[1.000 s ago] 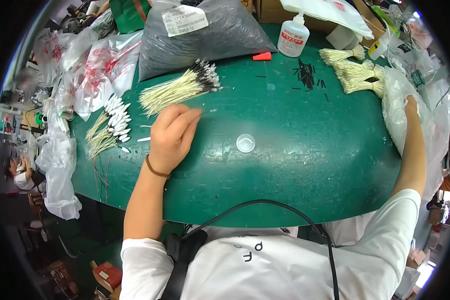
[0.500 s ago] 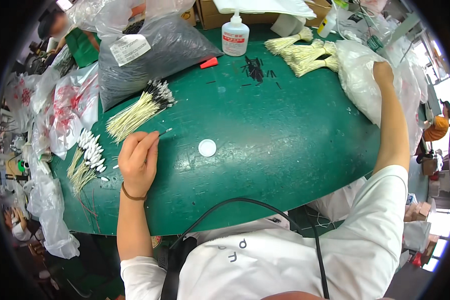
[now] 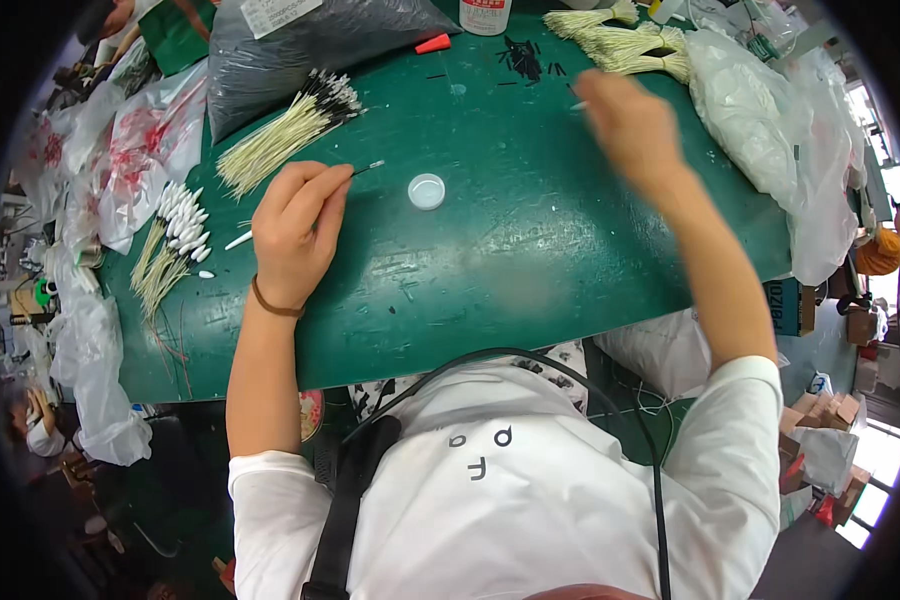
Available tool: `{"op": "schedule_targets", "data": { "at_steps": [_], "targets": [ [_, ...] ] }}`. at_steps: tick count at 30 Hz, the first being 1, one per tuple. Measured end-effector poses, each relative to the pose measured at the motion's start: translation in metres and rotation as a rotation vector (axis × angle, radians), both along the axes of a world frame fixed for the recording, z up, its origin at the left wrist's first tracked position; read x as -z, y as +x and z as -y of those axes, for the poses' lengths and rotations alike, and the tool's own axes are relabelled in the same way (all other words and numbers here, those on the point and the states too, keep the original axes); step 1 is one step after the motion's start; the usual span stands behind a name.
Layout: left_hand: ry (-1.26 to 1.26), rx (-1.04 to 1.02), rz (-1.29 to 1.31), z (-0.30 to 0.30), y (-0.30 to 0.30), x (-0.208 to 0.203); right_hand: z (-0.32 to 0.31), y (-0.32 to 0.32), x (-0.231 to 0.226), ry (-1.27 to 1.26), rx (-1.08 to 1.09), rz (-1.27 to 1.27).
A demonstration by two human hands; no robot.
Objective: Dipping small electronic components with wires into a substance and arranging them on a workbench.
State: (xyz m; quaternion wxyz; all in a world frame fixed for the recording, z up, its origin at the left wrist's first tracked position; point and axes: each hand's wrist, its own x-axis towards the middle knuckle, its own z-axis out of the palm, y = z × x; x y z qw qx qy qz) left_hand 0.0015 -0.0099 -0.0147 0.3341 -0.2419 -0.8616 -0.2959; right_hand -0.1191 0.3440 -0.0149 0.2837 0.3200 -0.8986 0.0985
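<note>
My left hand (image 3: 298, 235) is closed in a pinch on a thin wire (image 3: 368, 168), whose dark end with a pale metal tip points right. A white tapered end (image 3: 238, 241) sticks out on the hand's other side. Smeared by motion, my right hand (image 3: 635, 130) is over the right half of the table, fingers together on a small white piece (image 3: 578, 105) that is hard to make out. Between the hands lies a small round white cap (image 3: 426, 192). Beyond my left hand rests a bundle of cream wires with black sleeves (image 3: 290, 135). White-tipped wires (image 3: 178, 225) lie left of it.
Short black tubes (image 3: 523, 60) are scattered at the back, near a white bottle (image 3: 485, 15) and a red cap (image 3: 433, 44). Cream wire bundles (image 3: 630, 45) lie back right beside a clear plastic bag (image 3: 745, 110). A big grey bag (image 3: 300, 65) occupies the back left of the green table (image 3: 470, 270).
My right hand has left the clear plastic bag and come in to the left, with a small white piece at its fingertips. The left hand keeps its pinch on the wire. The whole view has shifted.
</note>
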Motion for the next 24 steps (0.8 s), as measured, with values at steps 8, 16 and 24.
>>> {"op": "schedule_targets", "data": {
  "at_steps": [8, 16, 24],
  "targets": [
    [-0.001, 0.011, -0.026, -0.003, 0.004, 0.001, 0.071, 0.010, 0.032, -0.014, -0.124, 0.107],
    [-0.007, 0.027, 0.088, -0.003, 0.003, 0.005, 0.061, 0.004, 0.037, -0.106, -0.213, 0.056],
    [-0.012, 0.035, 0.148, -0.010, 0.005, -0.001, 0.053, 0.005, 0.018, -0.546, -0.223, 0.427]
  ]
}}
